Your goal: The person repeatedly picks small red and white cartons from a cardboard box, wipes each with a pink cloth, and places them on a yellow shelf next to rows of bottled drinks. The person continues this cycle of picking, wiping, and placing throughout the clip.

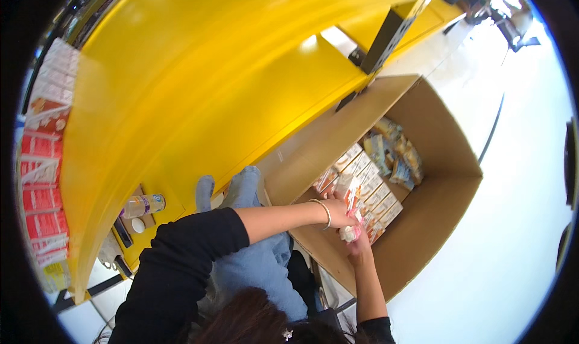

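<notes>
Both my hands reach down into a large open cardboard box [434,217] on my right. My left hand [338,212], with a bangle at the wrist, lies over small white and orange cartons [373,185] packed in rows. My right hand [358,242] is close beside it, around a crumpled pink and white package [350,232]. The fingers of my left hand touch or nearly touch that package; its grip is partly hidden. A clear-wrapped white and orange pack [348,185] sits just beyond my left fingers. Blue and yellow wrapped packets [393,152] lie at the box's far end.
A long yellow table [217,95] runs along the box's left side. A lower yellow shelf holds a plastic bottle [144,206] and a round white item [138,225]. Red and white packages [43,185] line the far left. A black perforated metal post [384,41] stands behind the box.
</notes>
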A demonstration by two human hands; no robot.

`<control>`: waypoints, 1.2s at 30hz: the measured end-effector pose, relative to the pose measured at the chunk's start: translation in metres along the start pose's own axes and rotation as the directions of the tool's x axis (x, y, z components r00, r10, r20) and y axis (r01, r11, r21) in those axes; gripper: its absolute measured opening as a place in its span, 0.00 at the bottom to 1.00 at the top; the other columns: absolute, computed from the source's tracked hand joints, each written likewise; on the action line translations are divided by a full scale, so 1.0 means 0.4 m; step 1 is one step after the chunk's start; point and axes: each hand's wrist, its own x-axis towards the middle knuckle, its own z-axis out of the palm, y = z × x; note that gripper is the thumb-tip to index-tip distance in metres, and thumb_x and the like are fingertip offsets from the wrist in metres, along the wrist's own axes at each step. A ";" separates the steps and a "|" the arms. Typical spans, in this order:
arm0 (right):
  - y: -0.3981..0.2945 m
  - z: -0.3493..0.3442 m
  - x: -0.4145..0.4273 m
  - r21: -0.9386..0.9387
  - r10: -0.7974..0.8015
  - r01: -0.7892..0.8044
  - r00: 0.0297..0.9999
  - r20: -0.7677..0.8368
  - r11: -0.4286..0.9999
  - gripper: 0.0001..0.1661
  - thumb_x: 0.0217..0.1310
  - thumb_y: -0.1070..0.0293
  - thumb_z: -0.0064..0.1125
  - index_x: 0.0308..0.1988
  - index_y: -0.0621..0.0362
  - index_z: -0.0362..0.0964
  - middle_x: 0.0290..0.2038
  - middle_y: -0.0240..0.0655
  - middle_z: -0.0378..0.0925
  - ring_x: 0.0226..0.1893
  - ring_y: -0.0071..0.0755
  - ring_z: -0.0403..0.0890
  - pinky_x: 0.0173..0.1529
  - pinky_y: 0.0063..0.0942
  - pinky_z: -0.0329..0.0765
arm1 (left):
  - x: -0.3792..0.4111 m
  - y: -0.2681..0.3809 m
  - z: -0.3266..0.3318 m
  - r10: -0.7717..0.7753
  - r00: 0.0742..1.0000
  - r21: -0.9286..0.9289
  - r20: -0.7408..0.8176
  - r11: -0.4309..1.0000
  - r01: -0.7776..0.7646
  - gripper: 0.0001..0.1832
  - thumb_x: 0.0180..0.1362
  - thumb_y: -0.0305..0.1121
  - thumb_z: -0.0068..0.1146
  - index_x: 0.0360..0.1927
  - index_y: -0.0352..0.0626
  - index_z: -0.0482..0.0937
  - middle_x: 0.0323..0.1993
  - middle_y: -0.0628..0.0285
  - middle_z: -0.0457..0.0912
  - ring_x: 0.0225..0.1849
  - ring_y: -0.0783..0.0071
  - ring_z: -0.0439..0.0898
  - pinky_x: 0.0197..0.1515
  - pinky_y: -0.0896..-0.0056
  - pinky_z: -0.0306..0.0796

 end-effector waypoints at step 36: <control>0.195 1.007 -0.491 -0.266 -0.627 0.963 0.175 0.759 -0.053 0.11 0.61 0.76 0.50 0.44 0.67 0.64 0.34 0.34 0.72 0.28 0.21 0.70 0.35 0.18 0.68 | -1.071 -0.165 -0.240 -0.049 -0.130 0.093 -0.990 0.454 -0.886 0.29 0.53 0.35 0.63 0.54 0.38 0.62 0.45 0.59 0.72 0.50 0.74 0.71 0.53 0.75 0.66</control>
